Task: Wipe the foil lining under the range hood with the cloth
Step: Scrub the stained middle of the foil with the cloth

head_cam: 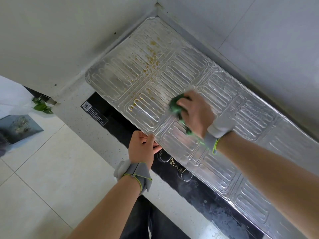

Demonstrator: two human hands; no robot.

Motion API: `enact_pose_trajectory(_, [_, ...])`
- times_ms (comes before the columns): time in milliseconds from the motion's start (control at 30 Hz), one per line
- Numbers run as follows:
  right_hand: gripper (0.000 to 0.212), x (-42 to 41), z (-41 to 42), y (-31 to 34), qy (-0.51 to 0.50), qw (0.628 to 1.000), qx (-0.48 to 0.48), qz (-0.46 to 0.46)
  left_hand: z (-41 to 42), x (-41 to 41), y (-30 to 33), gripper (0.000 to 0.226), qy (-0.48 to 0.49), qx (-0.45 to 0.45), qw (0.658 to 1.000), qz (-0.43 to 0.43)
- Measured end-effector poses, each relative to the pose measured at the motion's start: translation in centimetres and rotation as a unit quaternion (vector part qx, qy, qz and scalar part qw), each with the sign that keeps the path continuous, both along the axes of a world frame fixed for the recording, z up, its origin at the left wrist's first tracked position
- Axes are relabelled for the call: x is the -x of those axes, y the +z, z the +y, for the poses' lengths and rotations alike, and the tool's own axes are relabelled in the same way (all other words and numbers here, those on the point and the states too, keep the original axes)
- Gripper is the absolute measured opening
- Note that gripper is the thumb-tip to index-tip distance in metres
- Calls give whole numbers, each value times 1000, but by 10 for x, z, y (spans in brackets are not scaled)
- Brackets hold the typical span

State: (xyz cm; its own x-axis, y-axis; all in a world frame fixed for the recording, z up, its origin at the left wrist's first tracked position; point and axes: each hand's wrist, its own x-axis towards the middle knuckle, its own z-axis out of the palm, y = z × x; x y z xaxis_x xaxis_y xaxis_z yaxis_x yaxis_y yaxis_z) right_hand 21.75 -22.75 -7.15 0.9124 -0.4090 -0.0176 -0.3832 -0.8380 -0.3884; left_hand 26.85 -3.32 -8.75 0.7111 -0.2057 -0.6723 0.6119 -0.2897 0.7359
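A large embossed silver foil lining (181, 75) fills the middle of the view, with yellow-brown grease spots on its far left part. My right hand (196, 114) presses a bunched green cloth (176, 106) flat against the foil near its centre; the cloth looks blurred from motion. My left hand (143, 147) pinches the foil's near edge between thumb and fingers. Both wrists wear grey and white bands with green cords.
A black glass cooktop (112, 116) with a white label lies under the foil's near edge, set in a speckled counter (72, 109). White walls (51, 40) meet in a corner at the top. Tiled floor (43, 169), green leaves (42, 106) and a grey box (19, 126) lie at the left.
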Motion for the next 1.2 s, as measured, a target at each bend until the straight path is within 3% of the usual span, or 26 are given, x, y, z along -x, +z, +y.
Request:
enact_pose_trajectory(100, [19, 12, 52, 8, 178, 984, -29, -5, -2, -1, 1, 13, 3, 0, 1000, 6])
enact_pose_trajectory(167, [15, 21, 65, 12, 227, 972, -55, 2, -1, -2, 1, 16, 4, -2, 1000, 11])
enact_pose_trajectory(233, [19, 22, 49, 14, 199, 979, -50, 1, 0, -1, 1, 16, 1, -1, 1000, 9])
enact_pose_trajectory(467, [20, -1, -47, 2, -83, 996, 24, -10, 3, -2, 8, 13, -40, -33, 999, -12])
enact_pose_trajectory(533, [20, -4, -34, 5, -60, 998, 22, -6, 3, -3, 10, 14, -40, -41, 998, -6])
enact_pose_trajectory(700, [21, 8, 14, 15, 129, 991, -20, -8, -1, -25, 12, 14, 0, -48, 999, -15])
enact_pose_trajectory(800, [20, 5, -1, 12, 106, 994, -11, -5, -2, -37, 10, 11, 4, -56, 998, -4])
enact_pose_trajectory(1033, [24, -22, -69, 0, -108, 993, 36, -4, -4, -37, 8, 9, -2, -51, 999, 2])
enact_pose_trajectory(1100, [22, -28, -54, 3, -96, 995, 22, -10, -4, -37, 7, 10, 1, -53, 999, 4])
enact_pose_trajectory(1200, [20, -29, -11, 6, 50, 999, -12, -4, -3, -38, 5, 10, 0, -54, 999, 10])
